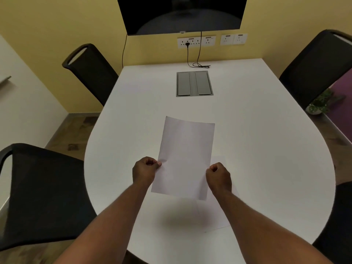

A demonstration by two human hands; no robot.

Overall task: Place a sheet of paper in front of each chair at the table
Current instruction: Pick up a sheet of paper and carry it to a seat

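I hold a white sheet of paper [186,153] above the white table [266,149], lifted off the surface and casting a shadow below. My left hand [145,171] pinches its left edge. My right hand [218,177] pinches its right edge. Under it more white paper [221,216] lies flat on the table near my edge. Black chairs stand around the table: one at far left [89,71], one at near left [43,191], one at far right [316,67], and part of another at near right [339,221].
A grey cable box lid [194,83] is set into the table's far middle. A black cable [200,64] lies at the far edge below wall sockets [196,41] and a dark screen [181,14]. A small potted plant [320,103] stands on the floor at right.
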